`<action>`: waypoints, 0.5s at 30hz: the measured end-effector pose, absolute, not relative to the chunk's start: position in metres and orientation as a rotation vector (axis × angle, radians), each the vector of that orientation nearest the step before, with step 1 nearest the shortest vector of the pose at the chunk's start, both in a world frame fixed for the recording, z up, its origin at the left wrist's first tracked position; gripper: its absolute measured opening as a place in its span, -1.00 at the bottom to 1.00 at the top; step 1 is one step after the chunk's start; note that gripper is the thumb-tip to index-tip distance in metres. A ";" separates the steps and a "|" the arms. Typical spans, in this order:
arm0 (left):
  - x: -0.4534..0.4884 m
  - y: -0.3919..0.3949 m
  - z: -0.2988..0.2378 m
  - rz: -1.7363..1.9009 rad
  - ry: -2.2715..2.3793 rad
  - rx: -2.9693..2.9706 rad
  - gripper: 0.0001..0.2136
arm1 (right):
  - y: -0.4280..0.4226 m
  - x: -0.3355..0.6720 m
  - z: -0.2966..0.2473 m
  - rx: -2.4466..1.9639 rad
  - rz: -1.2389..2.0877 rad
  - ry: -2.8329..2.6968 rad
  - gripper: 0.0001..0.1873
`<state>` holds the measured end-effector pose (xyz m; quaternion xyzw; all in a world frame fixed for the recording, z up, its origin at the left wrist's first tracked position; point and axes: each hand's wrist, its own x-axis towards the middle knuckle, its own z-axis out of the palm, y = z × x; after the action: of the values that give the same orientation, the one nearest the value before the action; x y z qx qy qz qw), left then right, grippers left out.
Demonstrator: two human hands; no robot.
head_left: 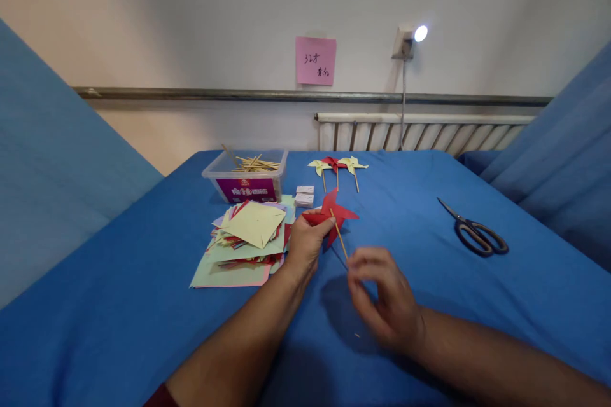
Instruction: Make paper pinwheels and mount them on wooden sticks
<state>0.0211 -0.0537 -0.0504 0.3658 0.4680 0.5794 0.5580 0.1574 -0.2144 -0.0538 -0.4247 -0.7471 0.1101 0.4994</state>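
Observation:
A red paper pinwheel [340, 213] faces away from me above the blue cloth, its wooden stick [340, 236] slanting down to the right. My left hand [308, 238] pinches the pinwheel near its middle, thumb beside the top of the stick. At the stick's lower end, the thumb and fingers of my right hand [384, 296] are closed together; they look slightly blurred. Beyond my left hand, small white boxes [304, 196] stand on the cloth. Left of it lies a stack of coloured paper, topped by a pale yellow square [256, 222] with slits at its corners.
A clear plastic tub [245, 173] of wooden sticks stands behind the paper. Two yellow pinwheels and a red one [337, 165] lie at the back. Black-handled scissors [472, 229] lie open on the right. Blue curtains [52, 159] hang at both sides.

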 end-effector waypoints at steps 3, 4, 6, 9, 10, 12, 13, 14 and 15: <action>0.022 -0.053 -0.051 1.410 1.139 0.892 -0.60 | -0.130 0.159 -0.048 -1.086 0.246 -1.774 -0.88; 0.023 -0.052 -0.052 1.419 1.147 0.898 -0.59 | -0.113 0.160 -0.049 -1.118 0.233 -1.775 -0.91; 0.024 -0.053 -0.053 1.435 1.158 0.896 -0.57 | -0.098 0.163 -0.055 -1.190 0.225 -1.775 -0.90; 0.025 -0.055 -0.054 1.455 1.167 0.888 -0.58 | -0.100 0.163 -0.063 -1.253 0.324 -1.762 -0.86; 0.026 -0.056 -0.054 1.460 1.167 0.892 -0.59 | -0.101 0.162 -0.065 -1.251 0.365 -1.758 -0.84; 0.028 -0.058 -0.052 1.465 1.155 0.910 -0.61 | -0.103 0.161 -0.067 -1.230 0.419 -1.757 -0.79; 0.029 -0.059 -0.052 1.461 1.139 0.919 -0.62 | -0.103 0.160 -0.068 -1.217 0.430 -1.759 -0.76; 0.030 -0.060 -0.051 1.453 1.120 0.926 -0.63 | -0.103 0.160 -0.068 -1.207 0.437 -1.762 -0.73; 0.031 -0.061 -0.050 1.444 1.100 0.932 -0.65 | -0.102 0.159 -0.067 -1.198 0.445 -1.762 -0.70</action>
<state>0.0308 -0.0609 -0.0500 0.3894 0.4594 0.6032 0.5230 0.1589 -0.1022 -0.0675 -0.4877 -0.7170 0.1811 0.4639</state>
